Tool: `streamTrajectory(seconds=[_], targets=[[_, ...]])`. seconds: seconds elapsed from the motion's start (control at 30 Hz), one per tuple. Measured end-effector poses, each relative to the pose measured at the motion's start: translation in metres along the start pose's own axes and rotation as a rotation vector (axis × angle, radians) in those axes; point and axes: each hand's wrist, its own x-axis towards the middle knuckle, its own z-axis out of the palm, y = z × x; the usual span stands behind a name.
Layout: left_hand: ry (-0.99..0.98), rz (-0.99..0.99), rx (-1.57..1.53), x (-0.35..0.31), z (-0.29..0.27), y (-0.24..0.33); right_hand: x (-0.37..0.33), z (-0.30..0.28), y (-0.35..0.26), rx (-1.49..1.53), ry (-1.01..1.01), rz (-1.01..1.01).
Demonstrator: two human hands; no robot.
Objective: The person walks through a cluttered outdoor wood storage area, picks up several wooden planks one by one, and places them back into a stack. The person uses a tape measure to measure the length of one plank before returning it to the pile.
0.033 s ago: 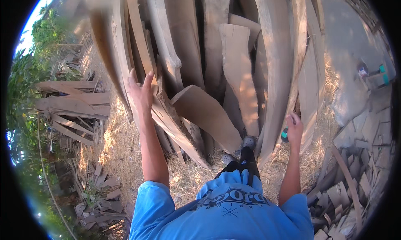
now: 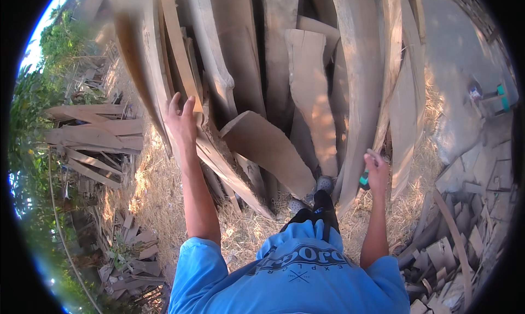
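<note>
Two hands — left hand (image 2: 181, 122) spread on plank edge (image 2: 188, 76), right hand (image 2: 376, 172) pinching teal tool (image 2: 363, 179).

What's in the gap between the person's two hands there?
In the head view, between the left hand on a leaning plank and the right hand holding a small teal object, lies a short tilted slab with tall upright slabs behind.

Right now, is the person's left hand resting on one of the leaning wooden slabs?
Yes, the left hand is pressed against the edge of a leaning wooden slab in the stack.
</note>
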Motion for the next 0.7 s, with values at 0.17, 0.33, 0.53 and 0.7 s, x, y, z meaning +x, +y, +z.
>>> streamTrajectory(seconds=[0.17, 0.33, 0.53, 0.7], targets=[[0.009, -0.053, 0.024, 0.003, 0.005, -0.005, 0.022, 0.119, -0.027, 0.183, -0.503, 0.071], [-0.037, -0.12, -0.203, 0.01, 0.013, -0.01, 0.096, 0.248, -0.115, -0.116, -0.718, -0.338], [-0.039, -0.117, -0.133, 0.012, 0.012, -0.007, 0.095, 0.313, -0.154, -0.401, -1.065, -0.384], [-0.033, -0.159, -0.149, 0.01, 0.01, -0.001, 0.081, 0.302, -0.145, -0.334, -0.946, -0.289]])
